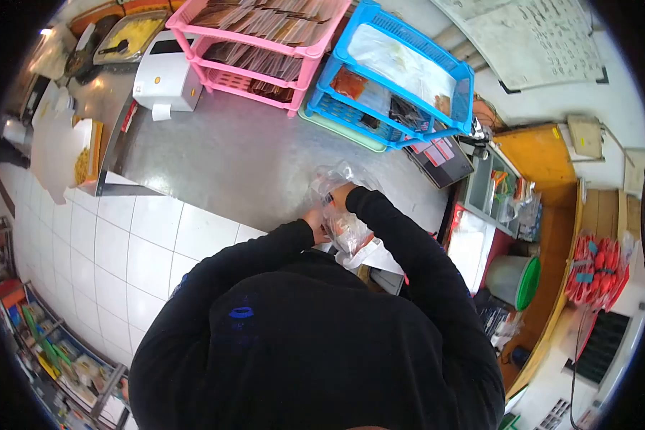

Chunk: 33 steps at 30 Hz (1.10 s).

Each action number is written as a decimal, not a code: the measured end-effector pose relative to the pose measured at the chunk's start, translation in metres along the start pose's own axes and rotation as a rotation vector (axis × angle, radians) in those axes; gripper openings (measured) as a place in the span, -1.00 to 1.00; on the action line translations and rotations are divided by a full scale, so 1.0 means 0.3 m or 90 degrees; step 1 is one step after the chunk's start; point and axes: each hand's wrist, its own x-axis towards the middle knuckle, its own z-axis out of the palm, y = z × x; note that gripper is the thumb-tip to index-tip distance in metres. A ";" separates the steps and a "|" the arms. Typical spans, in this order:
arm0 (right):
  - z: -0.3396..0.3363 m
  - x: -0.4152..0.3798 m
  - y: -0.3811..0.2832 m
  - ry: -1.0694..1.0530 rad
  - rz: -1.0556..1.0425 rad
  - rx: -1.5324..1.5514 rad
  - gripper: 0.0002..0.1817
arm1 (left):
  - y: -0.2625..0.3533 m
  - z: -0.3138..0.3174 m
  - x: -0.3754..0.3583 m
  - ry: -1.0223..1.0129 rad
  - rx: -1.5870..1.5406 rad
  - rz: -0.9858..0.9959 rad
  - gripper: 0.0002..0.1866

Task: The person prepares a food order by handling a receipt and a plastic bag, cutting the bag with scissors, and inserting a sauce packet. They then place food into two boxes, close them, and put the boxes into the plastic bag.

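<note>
A crumpled clear plastic bag (352, 240) with something pale and reddish inside hangs at the front edge of the steel table (215, 154). My left hand (316, 223) is closed on the bag's left side. Higher up, my right hand (342, 195) grips the bag near its upper part, its fingertips partly hidden by the plastic. Something small and dark shows beside the right fingers; I cannot make out what it is. Below the bag is a piece of white paper or packaging (377, 258), partly covered by my right sleeve.
Behind the hands stand a pink tiered rack (304, 51) of packets and a blue tiered rack (408, 68) with plastic bags. A white printer (168, 80) sits left of them. A grey bin with a green rim (529, 282) is at right. White tiles (115, 244) cover the floor.
</note>
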 end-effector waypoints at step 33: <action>-0.170 -0.091 0.073 -0.066 0.024 0.132 -0.44 | 0.009 0.027 0.170 0.080 0.027 0.370 -0.30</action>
